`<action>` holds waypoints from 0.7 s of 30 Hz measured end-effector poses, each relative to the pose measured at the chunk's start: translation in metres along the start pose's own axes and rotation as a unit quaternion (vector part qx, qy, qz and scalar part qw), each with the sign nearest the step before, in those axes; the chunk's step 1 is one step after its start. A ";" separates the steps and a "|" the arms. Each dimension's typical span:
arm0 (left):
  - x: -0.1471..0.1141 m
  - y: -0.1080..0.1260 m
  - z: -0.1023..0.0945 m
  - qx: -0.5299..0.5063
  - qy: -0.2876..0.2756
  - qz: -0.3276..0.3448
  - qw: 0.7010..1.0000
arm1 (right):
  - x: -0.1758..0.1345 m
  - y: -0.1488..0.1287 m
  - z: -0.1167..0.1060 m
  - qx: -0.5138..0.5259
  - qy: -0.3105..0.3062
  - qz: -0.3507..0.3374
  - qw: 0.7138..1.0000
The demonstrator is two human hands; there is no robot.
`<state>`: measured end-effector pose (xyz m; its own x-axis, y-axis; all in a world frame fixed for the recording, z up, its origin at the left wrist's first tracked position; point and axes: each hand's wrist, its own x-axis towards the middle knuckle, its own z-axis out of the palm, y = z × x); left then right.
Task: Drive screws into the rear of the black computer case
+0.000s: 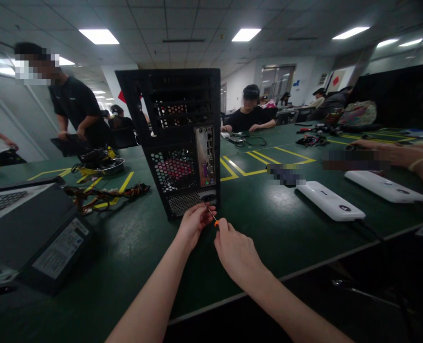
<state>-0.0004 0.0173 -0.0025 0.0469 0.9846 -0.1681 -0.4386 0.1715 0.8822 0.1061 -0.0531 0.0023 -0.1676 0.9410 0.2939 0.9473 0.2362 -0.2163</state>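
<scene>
Overhead panel lights (pixel 99 36) leave the dark green desk (pixel 265 238) dim around a tall black metal computer case (pixel 176 142), which stands upright, back from the near edge, its perforated rear facing the camera. The right hand (pixel 236 245) has its grip curled around a thin-shafted screwdriver with an orange collar (pixel 216 223); the left hand (pixel 193 220) bunches its fingers by the tip at the case's lower right corner, though whether they pinch anything I cannot tell. With the shaft slanted and the corner shadowed, the tip could skid and jab those fingers; with neither hand visibly bracing the case, a hard push could shift it. Yellow tape lines (pixel 235 166) mark the desk beyond. A dark grey metal box with a pale label (pixel 22 233) occupies the left end, white rounded plastic devices (pixel 329 201) lie toward the right, and a black-shirted person (pixel 249 119) sits across the far edge.
</scene>
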 end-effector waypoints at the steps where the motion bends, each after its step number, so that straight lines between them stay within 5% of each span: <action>1: 0.000 0.000 0.000 -0.001 0.000 0.000 1.000 | -0.001 0.000 -0.001 0.012 0.006 0.003 1.000; 8: -0.003 0.002 0.002 0.002 0.001 0.001 1.000 | -0.007 0.005 0.000 0.065 0.072 -0.008 0.995; 21: -0.001 0.001 -0.001 -0.007 -0.017 -0.003 1.000 | -0.009 0.002 0.004 0.001 0.176 -0.085 0.981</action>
<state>-0.0021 0.0166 -0.0018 0.0796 0.9841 -0.1587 -0.4501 0.1776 0.8751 0.1082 -0.0598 -0.0043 -0.2176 0.7469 0.6283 0.9134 0.3827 -0.1386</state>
